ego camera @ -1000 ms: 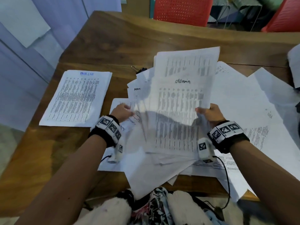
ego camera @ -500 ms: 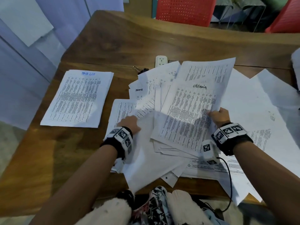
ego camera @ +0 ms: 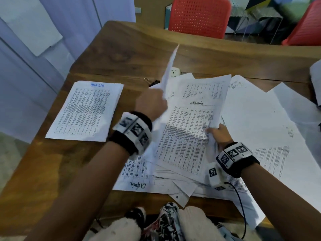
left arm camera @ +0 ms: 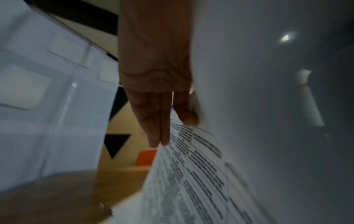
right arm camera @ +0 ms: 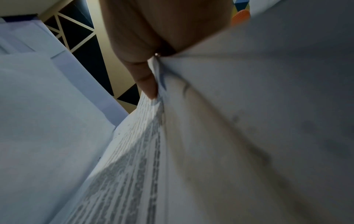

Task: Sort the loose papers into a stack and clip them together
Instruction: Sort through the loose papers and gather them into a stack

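Holding one sheet [ego camera: 169,70] almost on its edge, the left hand [ego camera: 150,105] stands above the messy pile of papers [ego camera: 260,129] on the table [ego camera: 121,49]. Only the left wrist view shows the grip: three straight fingers [left arm camera: 153,121] lie flat on the printed side of the sheet, and the thumb is hidden behind the paper. The head view shows only the back of this hand, blurred.

The right hand [ego camera: 219,134] grips the right edge of a bundle of sheets [ego camera: 189,136] with "admin" written on top. In the right wrist view the thumb [right arm camera: 145,78] presses on the printed top sheet, while the other fingers are under the bundle and cannot be seen.

A neat stack [ego camera: 85,108] lies flat, well apart to the left of the left fingers. Just beyond these fingers a black binder clip [ego camera: 152,81] is partly covered by paper; a white socket [ego camera: 174,72] is half hidden behind the raised sheet. Both wrist views are blurred, so the print cannot be read.
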{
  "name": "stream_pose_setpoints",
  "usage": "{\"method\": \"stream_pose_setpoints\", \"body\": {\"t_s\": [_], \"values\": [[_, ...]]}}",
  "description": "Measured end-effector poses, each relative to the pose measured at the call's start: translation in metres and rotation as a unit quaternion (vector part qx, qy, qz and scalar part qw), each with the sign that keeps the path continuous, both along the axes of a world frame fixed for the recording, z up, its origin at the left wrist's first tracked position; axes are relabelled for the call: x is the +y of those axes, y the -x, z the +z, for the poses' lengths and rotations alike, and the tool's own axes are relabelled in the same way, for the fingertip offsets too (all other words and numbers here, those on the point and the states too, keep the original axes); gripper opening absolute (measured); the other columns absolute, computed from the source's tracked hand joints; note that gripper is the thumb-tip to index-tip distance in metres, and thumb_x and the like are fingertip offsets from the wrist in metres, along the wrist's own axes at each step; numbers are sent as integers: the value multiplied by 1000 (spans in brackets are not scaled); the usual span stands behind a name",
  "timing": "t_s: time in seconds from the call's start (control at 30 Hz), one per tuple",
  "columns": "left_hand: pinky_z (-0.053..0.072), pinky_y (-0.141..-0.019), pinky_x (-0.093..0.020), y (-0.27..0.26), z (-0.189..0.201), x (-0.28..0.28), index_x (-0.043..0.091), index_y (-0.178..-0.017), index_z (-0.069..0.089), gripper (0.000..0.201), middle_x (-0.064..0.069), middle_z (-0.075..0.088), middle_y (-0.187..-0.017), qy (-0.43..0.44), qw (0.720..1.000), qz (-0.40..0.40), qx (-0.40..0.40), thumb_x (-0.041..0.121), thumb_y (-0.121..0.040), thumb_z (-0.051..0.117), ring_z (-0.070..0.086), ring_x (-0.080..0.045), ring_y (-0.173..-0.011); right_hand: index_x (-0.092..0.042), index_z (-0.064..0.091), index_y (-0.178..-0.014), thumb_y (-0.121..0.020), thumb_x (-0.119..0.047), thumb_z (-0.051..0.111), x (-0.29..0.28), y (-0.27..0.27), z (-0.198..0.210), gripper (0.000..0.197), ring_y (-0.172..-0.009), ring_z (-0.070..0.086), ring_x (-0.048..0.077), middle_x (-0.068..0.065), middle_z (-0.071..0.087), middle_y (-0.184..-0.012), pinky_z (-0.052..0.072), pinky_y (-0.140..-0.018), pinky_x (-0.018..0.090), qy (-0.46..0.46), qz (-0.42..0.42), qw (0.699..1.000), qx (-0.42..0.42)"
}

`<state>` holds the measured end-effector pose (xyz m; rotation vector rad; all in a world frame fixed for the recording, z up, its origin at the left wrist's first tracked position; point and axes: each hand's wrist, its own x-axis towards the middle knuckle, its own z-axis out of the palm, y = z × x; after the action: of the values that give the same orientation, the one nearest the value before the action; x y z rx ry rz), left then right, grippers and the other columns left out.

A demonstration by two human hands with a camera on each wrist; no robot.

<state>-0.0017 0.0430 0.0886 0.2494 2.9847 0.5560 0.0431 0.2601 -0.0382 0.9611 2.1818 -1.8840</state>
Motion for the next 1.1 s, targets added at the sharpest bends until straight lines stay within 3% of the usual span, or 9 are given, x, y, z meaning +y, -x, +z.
{"method": "stream_pose_setpoints", "body": {"t_s": [0.2, 0.27, 0.33, 0.4, 0.53, 0.6, 0.7, 0.87, 1.1], "values": [[51, -87, -34, -41, -78, 59, -3, -106, 55, 25, -15, 58, -104, 30, 971, -147, -187, 13, -92, 41, 60, -29, -100, -14, 47, -132, -94, -52, 34, -10, -1, 5, 56, -114, 54, 13, -4, 55, -124, 41, -100, 30, 182, 16, 981, 60], [51, -86, -34, -48, -96, 64, -3, -102, 56, 24, -15, 58, -103, 22, 958, -187, -215, 15, -92, 44, 59, -27, -92, -15, 56, -124, -78, -66, 53, -11, -2, 3, 69, -113, 60, 19, 1, 62, -124, 45, -101, 41, 132, 29, 990, 40], [51, -81, -34, -51, -104, 65, 2, -98, 57, 30, -12, 57, -97, 3, 945, -225, -238, 31, -93, 49, 52, -22, -81, -5, 65, -108, -74, -42, 70, -8, -2, -3, 51, -98, 65, 31, 15, 68, -106, 54, -84, 45, 51, 36, 998, 7], [46, -80, -31, -49, -105, 58, 4, -104, 56, 46, -9, 56, -102, -19, 929, -239, -281, 48, -90, 50, 52, -21, -88, 0, 65, -87, -78, -4, 65, -6, -2, -8, 10, -80, 62, 27, 14, 66, -85, 52, -61, 28, -34, 55, 997, -29], [41, -95, -35, -35, -108, 20, 4, -116, 52, 48, -12, 53, -126, -111, 941, -116, -299, 45, -92, 49, 51, -24, -114, -6, 62, -66, -75, 5, 63, 3, 5, -14, 14, -67, 57, 19, 1, 65, -63, 47, -60, 21, -97, 65, 992, -41], [40, -98, -37, -27, -114, -5, 3, -124, 47, 47, -15, 47, -132, -141, 968, 61, -198, 34, -90, 55, 47, -26, -120, 0, 67, -87, -79, 0, 62, 6, 11, -13, 9, -87, 60, 24, 10, 66, -85, 44, -73, 28, -133, 73, 987, -50], [25, -111, -43, -22, -122, -42, -3, -141, 29, 73, -19, 27, -148, -44, 932, 282, -222, 43, -89, 52, 25, -34, -138, 5, 61, -109, -89, -12, 53, 8, 18, -2, 28, -108, 58, 33, 19, 63, -109, 44, -82, 30, -236, 94, 965, -74], [19, -114, -41, -27, -130, -54, 1, -143, 30, 94, -20, 22, -152, -17, 891, 302, -338, 71, -81, 44, 15, -36, -141, 4, 58, -114, -90, -19, 52, 2, 21, 3, 34, -113, 54, 37, 24, 59, -120, 44, -91, 33, -299, 153, 939, -78], [26, -115, -43, -20, -133, -26, 4, -146, 22, 81, -20, 24, -152, -126, 886, 266, -357, 40, -85, 62, 22, -36, -141, -5, 45, -131, -93, -28, 51, -15, 10, 1, 45, -118, 50, 21, 10, 54, -126, 38, -94, 28, -25, 107, 994, 10]]}}
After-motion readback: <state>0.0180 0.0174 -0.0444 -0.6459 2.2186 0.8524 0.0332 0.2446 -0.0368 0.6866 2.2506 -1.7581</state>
